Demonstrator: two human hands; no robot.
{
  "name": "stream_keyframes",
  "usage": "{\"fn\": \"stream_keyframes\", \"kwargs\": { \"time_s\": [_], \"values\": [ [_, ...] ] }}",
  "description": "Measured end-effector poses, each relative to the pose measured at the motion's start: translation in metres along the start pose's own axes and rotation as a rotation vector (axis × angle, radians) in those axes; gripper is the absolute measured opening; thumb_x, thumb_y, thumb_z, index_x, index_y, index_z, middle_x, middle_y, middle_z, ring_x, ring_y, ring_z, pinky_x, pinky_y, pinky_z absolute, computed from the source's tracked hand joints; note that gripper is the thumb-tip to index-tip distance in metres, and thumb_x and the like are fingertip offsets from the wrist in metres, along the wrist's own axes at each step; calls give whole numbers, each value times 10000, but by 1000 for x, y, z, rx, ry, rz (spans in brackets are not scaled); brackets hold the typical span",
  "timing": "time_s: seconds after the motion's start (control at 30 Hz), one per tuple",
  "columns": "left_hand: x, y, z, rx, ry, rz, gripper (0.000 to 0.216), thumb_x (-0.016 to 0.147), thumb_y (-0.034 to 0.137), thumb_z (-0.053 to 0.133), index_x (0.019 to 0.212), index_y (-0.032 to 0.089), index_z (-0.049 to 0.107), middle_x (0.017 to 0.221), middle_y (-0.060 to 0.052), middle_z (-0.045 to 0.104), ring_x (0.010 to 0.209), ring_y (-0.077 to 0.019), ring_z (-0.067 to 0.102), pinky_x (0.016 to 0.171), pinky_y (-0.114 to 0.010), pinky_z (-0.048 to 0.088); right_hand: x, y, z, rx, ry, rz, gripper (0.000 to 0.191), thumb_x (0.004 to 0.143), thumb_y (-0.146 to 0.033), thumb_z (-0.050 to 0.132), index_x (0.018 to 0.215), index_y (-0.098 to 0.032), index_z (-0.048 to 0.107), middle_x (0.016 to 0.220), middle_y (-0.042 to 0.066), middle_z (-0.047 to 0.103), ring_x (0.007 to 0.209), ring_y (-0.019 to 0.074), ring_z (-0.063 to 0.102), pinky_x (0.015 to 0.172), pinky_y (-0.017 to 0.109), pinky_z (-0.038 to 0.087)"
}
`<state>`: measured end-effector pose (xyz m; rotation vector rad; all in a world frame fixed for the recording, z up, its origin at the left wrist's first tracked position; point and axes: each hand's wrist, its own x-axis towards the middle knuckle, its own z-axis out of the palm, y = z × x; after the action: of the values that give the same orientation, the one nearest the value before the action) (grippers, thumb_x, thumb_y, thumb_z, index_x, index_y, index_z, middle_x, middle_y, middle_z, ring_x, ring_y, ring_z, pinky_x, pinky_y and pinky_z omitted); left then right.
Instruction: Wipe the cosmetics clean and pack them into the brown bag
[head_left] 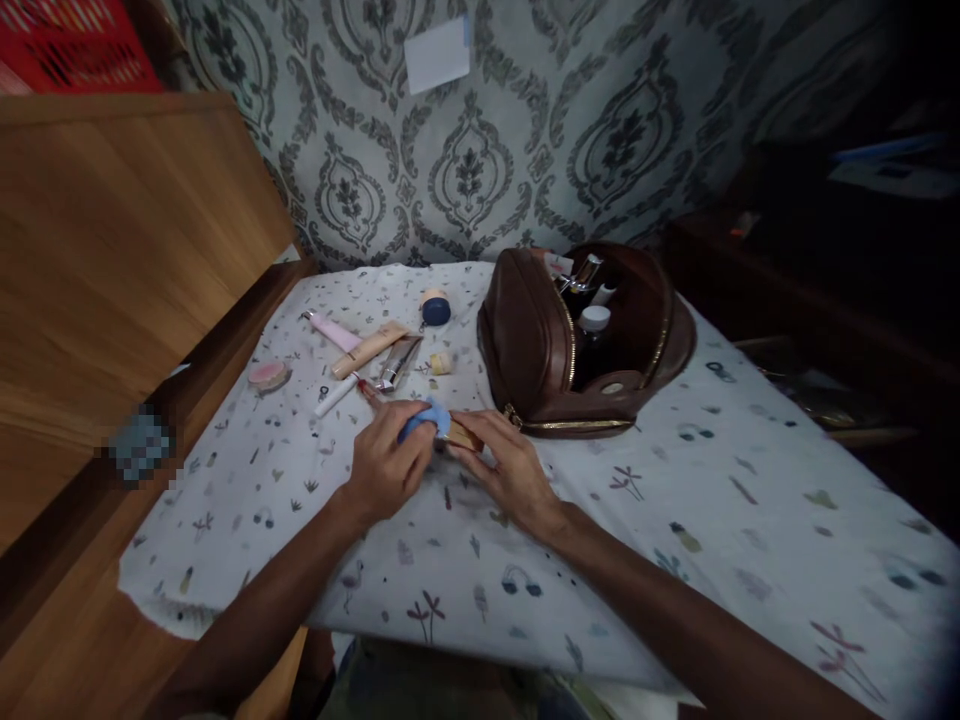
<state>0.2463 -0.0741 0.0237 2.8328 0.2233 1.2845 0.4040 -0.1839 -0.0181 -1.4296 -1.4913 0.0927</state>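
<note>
My left hand (388,462) is closed around a small blue object (424,421), perhaps a cap or sponge, just above the white patterned cloth (637,520). My right hand (504,468) rests beside it, fingers pinching a tan tube-like item (463,436) that meets the blue object. Both hands sit in front of an open brown toiletry bag (532,345) holding small bottles (594,322). Behind my left hand lie cosmetics: a pink tube (332,330), a beige tube (369,349), a silver tube (397,362) and a white stick (334,397).
A round pink compact (268,375) lies at the cloth's left side and a dark blue jar (436,309) near the back. A wooden cabinet (120,260) stands on the left. Patterned wallpaper (480,140) is behind. Dark furniture (840,250) is at the right.
</note>
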Motion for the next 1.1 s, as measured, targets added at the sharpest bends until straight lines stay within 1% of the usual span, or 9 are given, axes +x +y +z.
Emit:
{"fn": "stream_keyframes", "kwargs": {
  "time_s": [0.07,0.17,0.3,0.47,0.57,0.67,0.8,0.97,1.1],
  "values": [
    [-1,-6,1,15,-34,-72,162,938,154,463,996,186,611,1052,-114,629,968,-221,602,865,-359,509,1,4,2,29,-33,53,335,905,-280,615,1234,-222,594,1088,106,667,957,247,637,857,401,539],
    [-3,-18,4,-12,-53,-167,191,955,191,441,1006,179,625,1021,-109,624,960,-221,606,859,-355,513,3,10,6,21,-104,154,192,875,-210,620,1066,-201,627,979,81,668,852,217,624,785,350,527],
    [-6,-19,5,35,-57,-145,175,947,167,458,999,179,624,1022,-106,622,958,-223,592,853,-359,507,5,14,10,-28,-157,216,19,874,-199,608,891,-191,605,862,62,647,804,209,601,754,327,497],
    [-3,7,6,94,-75,42,166,913,112,494,1006,167,620,1061,-126,633,974,-241,571,854,-370,507,2,12,11,-26,-155,186,138,883,-164,572,1013,-201,600,956,75,677,881,221,623,813,343,495],
    [1,16,4,70,-89,88,171,915,111,490,1009,173,619,1072,-123,632,990,-241,568,886,-375,506,0,10,9,0,-161,152,216,904,-141,513,1098,-206,584,1010,75,680,890,212,636,809,336,505],
    [3,9,3,84,-82,22,174,926,128,483,1025,174,618,1046,-117,635,970,-236,579,863,-361,504,-1,8,6,-17,-132,130,183,938,-201,506,1107,-194,577,977,79,677,864,216,644,780,329,517],
    [-3,-11,5,96,-50,-133,167,944,157,467,1012,159,620,992,-105,635,930,-221,603,818,-334,505,0,3,0,-79,-23,79,192,970,-292,504,1123,-204,580,965,89,665,880,229,637,813,353,521],
    [-12,-21,13,25,-121,-204,183,956,163,440,1010,160,615,1011,-95,634,960,-211,616,850,-325,510,1,0,-6,-93,96,5,240,952,-369,566,1125,-204,578,873,62,632,790,219,611,768,365,529],
    [-10,-20,12,-24,-59,-257,191,965,173,426,1026,160,606,1043,-102,616,991,-208,612,874,-328,510,1,4,-3,-35,70,31,263,911,-326,632,1142,-211,579,912,57,631,752,199,601,727,347,533]
  ]
}}
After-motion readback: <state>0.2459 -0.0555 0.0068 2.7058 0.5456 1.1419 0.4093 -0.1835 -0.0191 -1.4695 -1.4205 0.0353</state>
